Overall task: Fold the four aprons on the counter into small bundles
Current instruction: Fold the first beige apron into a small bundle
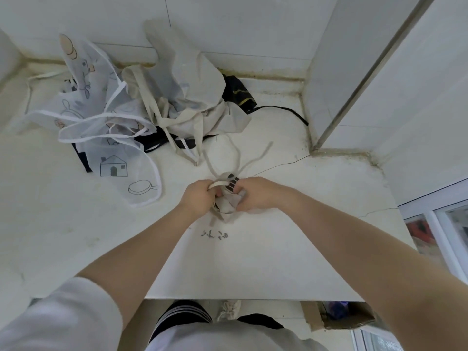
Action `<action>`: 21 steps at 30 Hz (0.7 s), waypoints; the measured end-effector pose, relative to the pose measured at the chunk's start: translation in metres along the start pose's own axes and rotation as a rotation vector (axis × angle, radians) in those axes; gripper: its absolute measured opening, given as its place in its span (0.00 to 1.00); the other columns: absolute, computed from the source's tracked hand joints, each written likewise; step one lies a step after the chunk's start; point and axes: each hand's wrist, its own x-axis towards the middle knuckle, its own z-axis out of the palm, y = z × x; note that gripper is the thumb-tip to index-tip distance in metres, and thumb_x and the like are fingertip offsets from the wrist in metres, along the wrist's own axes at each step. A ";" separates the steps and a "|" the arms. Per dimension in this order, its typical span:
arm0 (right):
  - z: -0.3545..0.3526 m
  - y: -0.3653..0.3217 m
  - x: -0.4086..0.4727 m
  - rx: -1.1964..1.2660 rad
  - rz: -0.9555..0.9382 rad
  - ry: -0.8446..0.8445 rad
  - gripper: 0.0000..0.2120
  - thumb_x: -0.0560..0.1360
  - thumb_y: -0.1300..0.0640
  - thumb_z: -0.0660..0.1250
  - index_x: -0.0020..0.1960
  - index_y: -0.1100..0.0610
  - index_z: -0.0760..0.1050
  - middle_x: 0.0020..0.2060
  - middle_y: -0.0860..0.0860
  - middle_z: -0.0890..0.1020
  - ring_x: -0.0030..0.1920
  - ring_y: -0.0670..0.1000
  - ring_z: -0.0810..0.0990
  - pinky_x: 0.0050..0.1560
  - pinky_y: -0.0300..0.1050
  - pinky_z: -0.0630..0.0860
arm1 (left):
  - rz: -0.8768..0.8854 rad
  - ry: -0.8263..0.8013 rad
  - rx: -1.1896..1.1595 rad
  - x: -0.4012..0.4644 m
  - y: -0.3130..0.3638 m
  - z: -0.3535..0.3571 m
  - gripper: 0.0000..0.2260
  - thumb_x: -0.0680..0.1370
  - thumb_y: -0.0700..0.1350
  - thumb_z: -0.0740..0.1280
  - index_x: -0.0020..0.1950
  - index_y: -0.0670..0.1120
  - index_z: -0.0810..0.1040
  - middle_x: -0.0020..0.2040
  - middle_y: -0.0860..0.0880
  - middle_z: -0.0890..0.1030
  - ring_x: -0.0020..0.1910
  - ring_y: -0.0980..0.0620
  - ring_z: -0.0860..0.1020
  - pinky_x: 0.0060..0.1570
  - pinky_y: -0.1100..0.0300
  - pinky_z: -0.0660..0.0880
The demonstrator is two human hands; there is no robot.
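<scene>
Head view: a beige bundle (228, 198) at counter (278, 249) centre is clamped by left hand (198, 197) and right hand (255, 196), straps loose. At 11 o'clock, three aprons (141, 110) lie unfolded; first fold judged unfinished.

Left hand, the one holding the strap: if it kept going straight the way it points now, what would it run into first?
The left hand points up and right, at the small beige bundle that it and the right hand already grip. Beyond that, probably the loose beige ties, though depth is unclear.
</scene>
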 end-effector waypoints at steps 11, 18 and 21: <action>0.003 -0.004 -0.003 1.048 0.141 -0.080 0.08 0.73 0.64 0.69 0.51 0.55 0.76 0.39 0.50 0.78 0.39 0.48 0.75 0.39 0.38 0.73 | 0.135 0.000 0.140 -0.010 0.000 -0.003 0.06 0.78 0.36 0.56 0.47 0.41 0.72 0.40 0.41 0.77 0.41 0.42 0.75 0.42 0.52 0.70; 0.004 -0.011 0.001 1.138 0.087 0.179 0.05 0.74 0.66 0.68 0.45 0.57 0.77 0.41 0.55 0.81 0.45 0.54 0.79 0.52 0.47 0.75 | 0.113 -0.017 0.013 -0.014 0.002 -0.002 0.04 0.79 0.40 0.59 0.46 0.43 0.72 0.41 0.44 0.77 0.42 0.44 0.75 0.41 0.54 0.69; 0.013 -0.013 0.002 1.342 0.096 0.191 0.10 0.77 0.67 0.63 0.57 0.59 0.75 0.43 0.55 0.82 0.44 0.51 0.81 0.49 0.41 0.77 | 0.046 -0.012 -0.070 -0.016 0.005 -0.003 0.05 0.79 0.46 0.61 0.45 0.45 0.71 0.40 0.50 0.75 0.40 0.50 0.73 0.38 0.60 0.67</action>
